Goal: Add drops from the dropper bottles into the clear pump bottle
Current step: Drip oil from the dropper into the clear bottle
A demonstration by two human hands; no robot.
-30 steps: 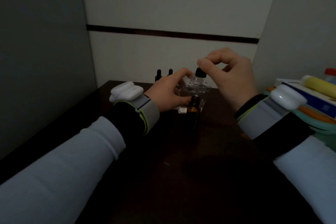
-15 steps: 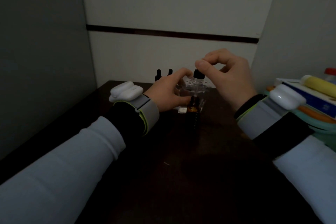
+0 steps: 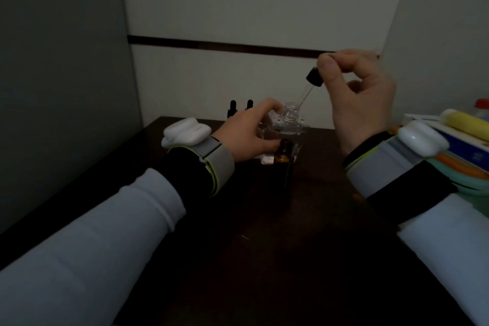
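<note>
since the dropper (image 3: 314, 77) stood low and upright in the neck of the clear pump bottle (image 3: 287, 131) half a second back, the right hand (image 3: 362, 98) has drawn it up and off to the right. it now hangs tilted, its glass tip at the rim of the open neck; whether still over the mouth or just outside it i cannot tell. thumb and forefinger pinch the black bulb, the other fingers curled loosely behind. the left hand (image 3: 248, 132) has not shifted: its fingers are wrapped round the clear bottle's left side, steadying it on the worktop (image 3: 264, 259).

to my eye this dropper's share has gone in, or nearly, and it is due back in the open amber bottle (image 3: 283, 157), which stands uncapped just in front of the clear one, by the left thumb. the pump bottle sits toward the back edge of the worktop, about midway along. two more capped dropper bottles (image 3: 232, 107) wait at the back edge, just left of it behind the left hand, so the task looks partway done.

room is tight at the sides: a wall (image 3: 66, 87) runs along the left edge, and a stack of books (image 3: 465, 151) with a yellow tube (image 3: 464, 124) on top crowds the right edge, near the right wrist. the way down to the amber mouth is short, but the glass tip must clear the pump bottle's neck and the left thumb. both forearms lie over the front half of the worktop.
</note>
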